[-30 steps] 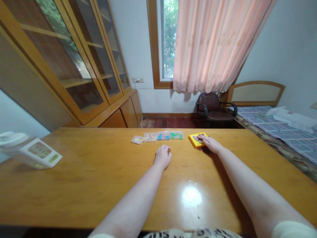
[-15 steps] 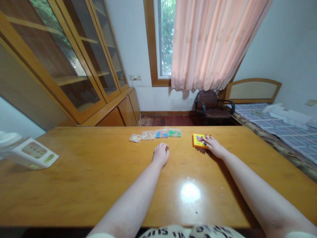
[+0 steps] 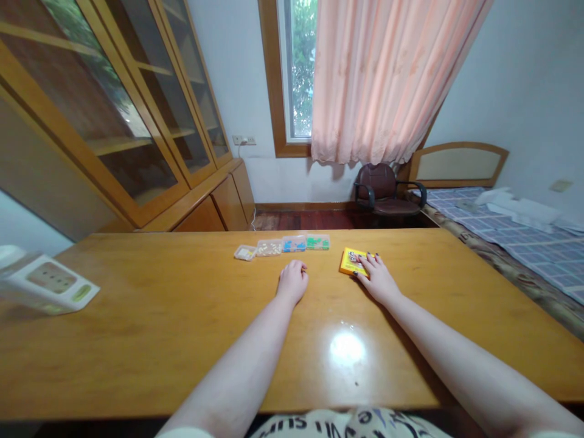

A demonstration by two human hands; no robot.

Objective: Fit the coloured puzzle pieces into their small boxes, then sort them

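Observation:
My right hand [image 3: 378, 281] lies on the right part of a flat yellow box [image 3: 347, 260] with printed pictures, its fingers spread over the top and the thumb at the near edge. The box rests slightly turned on the wooden table. To the left, my left hand [image 3: 292, 282] rests on the table with its fingers curled in; what is inside them, if anything, is hidden. Beyond it stands a row of small clear cases: one with green pieces [image 3: 318, 242], one with blue pieces [image 3: 294, 244], one with whitish pieces [image 3: 269, 247], and a smaller tilted case [image 3: 245, 253].
A white-framed clear container [image 3: 55, 283] stands at the table's left. Behind the table [image 3: 191, 328] are a glass-door cabinet [image 3: 137, 121], a brown armchair [image 3: 378, 188] and a pink curtain [image 3: 383, 79]. A bed [image 3: 497, 213] stands at the right.
My right hand and the yellow box have slid left and a little toward me. Small brown pieces seen earlier at the box's near edge no longer show. The left hand stays nearly in place.

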